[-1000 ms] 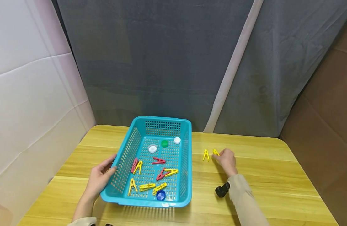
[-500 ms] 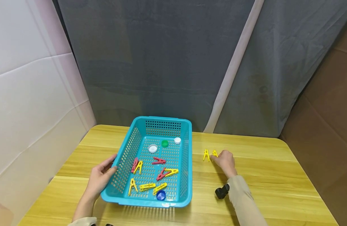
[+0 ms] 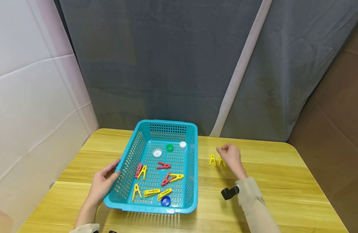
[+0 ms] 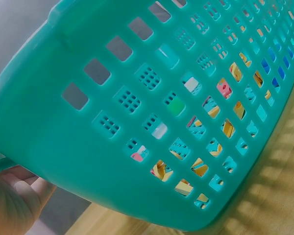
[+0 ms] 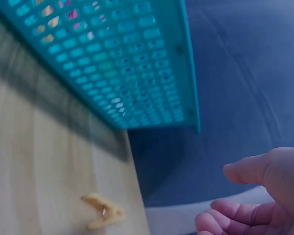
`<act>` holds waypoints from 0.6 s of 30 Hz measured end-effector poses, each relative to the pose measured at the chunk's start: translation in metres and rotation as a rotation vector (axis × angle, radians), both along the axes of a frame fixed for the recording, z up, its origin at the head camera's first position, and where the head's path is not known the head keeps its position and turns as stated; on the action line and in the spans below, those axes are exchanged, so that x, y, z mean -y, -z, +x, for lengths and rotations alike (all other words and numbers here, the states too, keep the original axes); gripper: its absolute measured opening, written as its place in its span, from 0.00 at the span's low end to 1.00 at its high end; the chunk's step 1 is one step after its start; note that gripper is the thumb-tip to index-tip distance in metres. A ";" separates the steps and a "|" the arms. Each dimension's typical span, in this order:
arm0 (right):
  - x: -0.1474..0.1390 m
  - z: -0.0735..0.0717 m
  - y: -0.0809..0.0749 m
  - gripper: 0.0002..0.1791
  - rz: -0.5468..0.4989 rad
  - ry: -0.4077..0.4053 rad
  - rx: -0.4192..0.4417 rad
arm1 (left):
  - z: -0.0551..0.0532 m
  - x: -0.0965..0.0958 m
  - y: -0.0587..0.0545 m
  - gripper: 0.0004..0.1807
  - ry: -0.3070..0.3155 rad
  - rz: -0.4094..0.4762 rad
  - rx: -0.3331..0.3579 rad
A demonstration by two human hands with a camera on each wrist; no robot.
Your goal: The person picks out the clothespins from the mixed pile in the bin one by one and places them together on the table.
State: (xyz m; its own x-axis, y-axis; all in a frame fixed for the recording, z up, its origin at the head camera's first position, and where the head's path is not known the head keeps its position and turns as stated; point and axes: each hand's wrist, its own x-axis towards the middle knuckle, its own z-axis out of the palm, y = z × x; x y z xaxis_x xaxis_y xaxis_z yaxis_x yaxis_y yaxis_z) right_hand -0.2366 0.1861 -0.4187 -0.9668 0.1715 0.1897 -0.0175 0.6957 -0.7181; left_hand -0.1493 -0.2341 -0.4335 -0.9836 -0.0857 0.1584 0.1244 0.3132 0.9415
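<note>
My left hand (image 3: pixel 99 186) grips the left rim of a turquoise perforated plastic basket (image 3: pixel 195 168); the left wrist view shows part of that hand (image 4: pixel 14 203) under the rim. To the basket's right, two yellow clothespins stand on the table, a left one (image 3: pixel 212 160) and a right one (image 3: pixel 222 162). Just above the right one hovers my right hand (image 3: pixel 232 158), holding nothing. The right wrist view has its thumb apart from loosely bent fingers (image 5: pixel 235 213), with one clothespin (image 5: pixel 108 213) below.
Inside the basket lie several yellow clothespins (image 3: pixel 152 193), three red clothespins (image 3: pixel 163 165), a blue cap (image 3: pixel 165 201), a green cap (image 3: pixel 169 148) and two white caps (image 3: pixel 183 145). A grey curtain (image 3: pixel 167 64) hangs behind the wooden table (image 3: pixel 272 181).
The right hand has let go of the right-hand yellow clothespin, which now stands beside the other one, and has lifted up and away. The left hand and basket stay put.
</note>
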 end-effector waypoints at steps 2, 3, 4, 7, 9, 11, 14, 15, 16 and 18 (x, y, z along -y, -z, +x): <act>0.004 0.000 -0.005 0.12 -0.006 -0.009 -0.015 | 0.000 0.000 0.000 0.24 0.000 0.002 -0.004; 0.007 0.000 -0.007 0.12 -0.009 -0.016 -0.021 | 0.000 0.000 0.001 0.24 0.001 0.003 -0.006; 0.010 -0.001 -0.010 0.12 -0.013 -0.024 -0.027 | 0.000 0.000 0.001 0.24 0.002 0.003 -0.007; 0.017 -0.002 -0.016 0.12 -0.024 -0.047 -0.037 | 0.000 0.000 0.001 0.24 0.004 0.006 -0.008; 0.023 -0.003 -0.021 0.12 -0.031 -0.070 -0.049 | 0.000 0.000 0.002 0.24 0.004 0.008 -0.007; 0.029 -0.004 -0.025 0.11 -0.035 -0.092 -0.057 | 0.000 0.000 0.002 0.24 0.003 0.010 -0.006; 0.038 -0.006 -0.032 0.10 -0.042 -0.121 -0.073 | -0.001 0.000 0.002 0.24 0.002 0.007 -0.002; 0.041 -0.006 -0.034 0.10 -0.042 -0.129 -0.074 | -0.001 0.001 0.002 0.24 0.002 0.005 0.000; 0.045 -0.007 -0.037 0.10 -0.045 -0.135 -0.076 | -0.001 0.001 0.002 0.24 0.002 0.002 0.001; 0.052 -0.009 -0.041 0.10 -0.041 -0.143 -0.085 | -0.001 0.001 0.002 0.24 0.005 -0.002 0.003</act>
State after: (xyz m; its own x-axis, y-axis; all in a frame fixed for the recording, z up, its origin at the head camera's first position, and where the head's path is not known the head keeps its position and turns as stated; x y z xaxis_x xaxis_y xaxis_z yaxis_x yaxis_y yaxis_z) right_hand -0.2452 0.1340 -0.3775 -0.9626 0.0423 0.2677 -0.1765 0.6519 -0.7375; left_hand -0.1501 -0.2355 -0.4358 -0.9845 -0.0809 0.1555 0.1228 0.3146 0.9412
